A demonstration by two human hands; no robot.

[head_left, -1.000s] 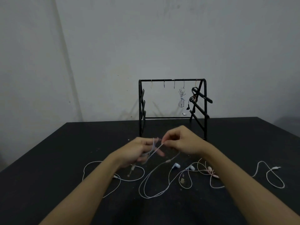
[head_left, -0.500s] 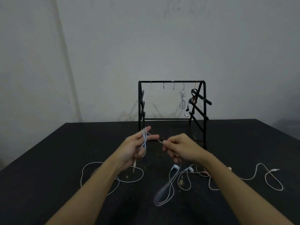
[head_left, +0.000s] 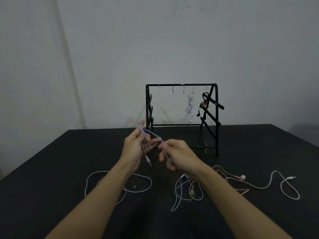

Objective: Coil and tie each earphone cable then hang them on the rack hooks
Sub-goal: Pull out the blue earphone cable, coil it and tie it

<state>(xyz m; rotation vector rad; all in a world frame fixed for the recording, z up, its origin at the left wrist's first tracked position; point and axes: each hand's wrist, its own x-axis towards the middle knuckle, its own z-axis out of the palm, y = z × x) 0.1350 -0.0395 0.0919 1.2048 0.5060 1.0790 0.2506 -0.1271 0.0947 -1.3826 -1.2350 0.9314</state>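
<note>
My left hand (head_left: 136, 149) is raised above the table with loops of a white earphone cable (head_left: 144, 135) wound over its upright fingers; the jack plug dangles below the palm. My right hand (head_left: 179, 155) pinches the same cable just to the right and the slack trails down to the table. A black rack (head_left: 183, 85) with several hooks stands behind. A coiled white earphone (head_left: 189, 104) and a coiled black earphone (head_left: 203, 104) hang on its right hooks.
Another white cable (head_left: 119, 182) lies looped on the black table (head_left: 51, 169) at left. A pink earphone (head_left: 242, 177) with its long cable (head_left: 290, 187) sprawls at right. Small yellow twist ties (head_left: 206, 147) lie by the rack's foot. A grey wall is behind.
My left hand has risen and turned its fingers upright with more cable loops on them. My right hand carried the strand round it, lifting slack off the table.
</note>
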